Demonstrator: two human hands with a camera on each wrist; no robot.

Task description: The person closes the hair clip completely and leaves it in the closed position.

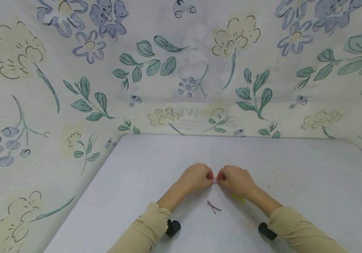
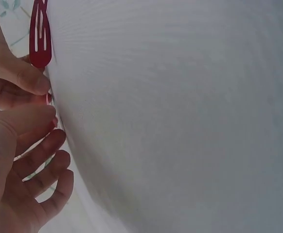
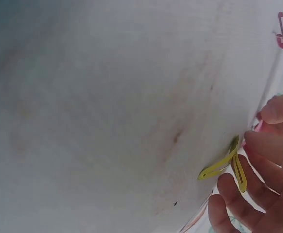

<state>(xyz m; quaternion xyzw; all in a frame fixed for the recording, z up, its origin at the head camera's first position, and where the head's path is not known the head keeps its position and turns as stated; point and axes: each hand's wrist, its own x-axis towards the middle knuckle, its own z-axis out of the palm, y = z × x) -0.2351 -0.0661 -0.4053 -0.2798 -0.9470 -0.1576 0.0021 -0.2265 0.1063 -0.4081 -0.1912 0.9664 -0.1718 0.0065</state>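
Note:
Over the middle of the table, my two hands meet at a small pink hair clip (image 1: 215,180). My left hand (image 1: 198,177) pinches one end of it between thumb and index finger. From the other side, my right hand (image 1: 236,179) pinches the opposite end the same way. Most of the pink clip is hidden by the fingertips. A red snap hair clip (image 1: 214,206), its two arms spread apart, lies nearer to me; the left wrist view shows its slotted body (image 2: 40,43). Under my right wrist lies a yellow snap hair clip (image 3: 219,167), also spread open.
The white tabletop (image 1: 155,158) carries small dark specks on the right. Flower-patterned fabric (image 1: 196,70) rises behind the table and along its left side. Black cameras (image 1: 173,229) are strapped at both wrists.

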